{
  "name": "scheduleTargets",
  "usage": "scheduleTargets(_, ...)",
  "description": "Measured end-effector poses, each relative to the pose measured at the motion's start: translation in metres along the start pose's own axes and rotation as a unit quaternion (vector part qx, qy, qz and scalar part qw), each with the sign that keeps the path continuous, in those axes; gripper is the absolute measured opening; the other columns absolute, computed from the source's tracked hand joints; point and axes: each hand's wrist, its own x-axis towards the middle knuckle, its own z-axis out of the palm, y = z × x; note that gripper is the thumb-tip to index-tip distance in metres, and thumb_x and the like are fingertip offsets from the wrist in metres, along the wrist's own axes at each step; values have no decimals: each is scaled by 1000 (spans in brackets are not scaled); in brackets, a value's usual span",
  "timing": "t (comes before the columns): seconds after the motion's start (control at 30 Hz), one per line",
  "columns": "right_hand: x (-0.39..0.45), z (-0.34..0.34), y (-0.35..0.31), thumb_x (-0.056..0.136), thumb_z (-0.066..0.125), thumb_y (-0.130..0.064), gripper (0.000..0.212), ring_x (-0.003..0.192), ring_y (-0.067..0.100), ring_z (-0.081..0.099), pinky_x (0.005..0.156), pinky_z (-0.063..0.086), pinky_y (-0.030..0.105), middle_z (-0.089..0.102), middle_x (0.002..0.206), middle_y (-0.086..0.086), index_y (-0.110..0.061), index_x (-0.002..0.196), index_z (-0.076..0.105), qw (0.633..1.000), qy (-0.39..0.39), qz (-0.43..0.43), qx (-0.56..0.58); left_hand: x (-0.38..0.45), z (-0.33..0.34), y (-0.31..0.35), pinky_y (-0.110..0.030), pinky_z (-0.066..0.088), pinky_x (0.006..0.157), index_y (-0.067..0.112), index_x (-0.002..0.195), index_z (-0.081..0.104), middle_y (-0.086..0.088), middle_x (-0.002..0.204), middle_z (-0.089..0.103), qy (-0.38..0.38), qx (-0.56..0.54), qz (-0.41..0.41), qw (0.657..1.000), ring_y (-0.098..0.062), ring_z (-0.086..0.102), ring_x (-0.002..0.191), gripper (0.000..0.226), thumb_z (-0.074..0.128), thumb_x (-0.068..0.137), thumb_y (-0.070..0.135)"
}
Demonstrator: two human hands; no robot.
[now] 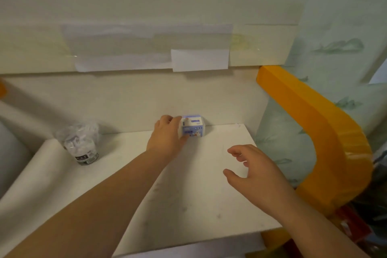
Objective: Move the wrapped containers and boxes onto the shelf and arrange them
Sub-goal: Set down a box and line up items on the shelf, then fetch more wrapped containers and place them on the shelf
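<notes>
Left hand (167, 135) fingers (177, 120) curl around the left side of a small blue-and-white carton box (193, 125), thumb low at its front corner; grip closed on the box. Box sits upright on the white shelf (188, 184), at the back, touching or almost touching the rear wall panel (134, 98). Print on the box too blurred to read.

Right hand (255, 170) hovers above the shelf's right part, fingers spread and loosely bent, holding nothing, well apart from the box.

1 plastic-wrapped clear container (80, 145) with a dark label band near its bottom stands on the shelf's left side, near the back, well apart from the left hand. Nothing lies between the 2 items; shelf surface around them is bare with faint smudges.

Orange curved frame (326, 132) runs beside the shelf's right edge. White paper sheets (199, 59) are taped to the ledge above the shelf. Green-patterned wallpaper (339, 27) behind. Dark and red clutter (360, 226) at lower right, unclear what.
</notes>
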Motion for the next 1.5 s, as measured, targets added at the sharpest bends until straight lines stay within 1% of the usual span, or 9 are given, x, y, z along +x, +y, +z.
scheduleTargets(0.27, 24, 30, -44, 79, 76, -28, 40, 102, -4, 56, 89, 47, 22, 58, 110, -20, -34, 115, 59, 996, -8, -37, 86, -77, -65, -20, -33, 38, 105, 21, 132, 56, -3, 136, 46, 75, 1, -11, 997, -23, 44, 127, 49, 65, 85, 36)
scheduleTargets(0.37, 26, 38, -58, 80, 75, -29, 38, 101, -6, 55, 86, 46, 21, 57, 109, -23, -39, 111, 57, 994, -17, -37, 102, -94, -89, -15, -22, 34, 100, 25, 130, 56, 3, 134, 45, 82, 6, -16, 997, -15, 41, 128, 45, 64, 87, 35)
scheduleTargets(0.43, 32, 66, -95, 80, 75, -28, 38, 100, -7, 54, 84, 45, 20, 57, 108, -24, -41, 109, 55, 990, -46, -72, 114, -118, -125, -37, -20, 33, 94, 27, 130, 56, 7, 131, 46, 104, 28, -48, 993, -12, 41, 124, 45, 64, 86, 37)
scheduleTargets(0.57, 36, 85, -133, 79, 76, -25, 37, 99, -5, 56, 85, 46, 19, 59, 107, -19, -36, 109, 58, 985, -46, -109, 123, -139, -164, -45, -24, 37, 99, 27, 129, 56, 6, 127, 49, 130, 55, -43, 989, -16, 45, 120, 47, 65, 84, 37)
scheduleTargets(0.77, 30, 120, -220, 79, 73, -29, 38, 99, -3, 57, 86, 47, 20, 59, 108, -20, -36, 113, 59, 975, -66, -174, 119, -177, -247, -79, -16, 27, 97, 33, 135, 49, 13, 134, 44, 181, 91, -46, 978, -8, 37, 128, 49, 61, 89, 42)
scheduleTargets(0.9, 25, 142, -287, 79, 73, -28, 35, 99, -4, 57, 86, 46, 18, 59, 106, -20, -37, 110, 58, 970, -60, -197, 133, -204, -312, -124, -21, 31, 99, 30, 130, 55, 10, 130, 49, 233, 113, -53, 965, -12, 43, 124, 48, 62, 84, 43)
scheduleTargets(1.03, 15, 165, -354, 82, 72, -31, 41, 101, -3, 54, 81, 38, 8, 57, 111, -19, -32, 120, 58, 968, -36, -213, 128, -233, -370, -191, -23, 31, 95, 32, 134, 51, 13, 133, 46, 247, 129, -87, 956, -11, 41, 125, 48, 61, 87, 43)
scheduleTargets(1.23, 6, 212, -447, 83, 69, -36, 42, 104, 1, 52, 90, 44, 22, 55, 112, -16, -32, 123, 57, 959, 1, -269, 87, -262, -407, -292, -22, 28, 96, 27, 135, 51, 10, 135, 47, 228, 141, -115, 957, -13, 40, 127, 50, 63, 88, 38)
scheduleTargets(1.5, 6, 263, -524, 82, 70, -37, 41, 102, -1, 52, 91, 45, 22, 53, 112, -20, -35, 121, 57, 947, -22, -309, 82, -276, -422, -362, -21, 29, 96, 27, 137, 50, 10, 137, 45, 212, 135, -154, 956, -13, 38, 130, 51, 63, 88, 37)
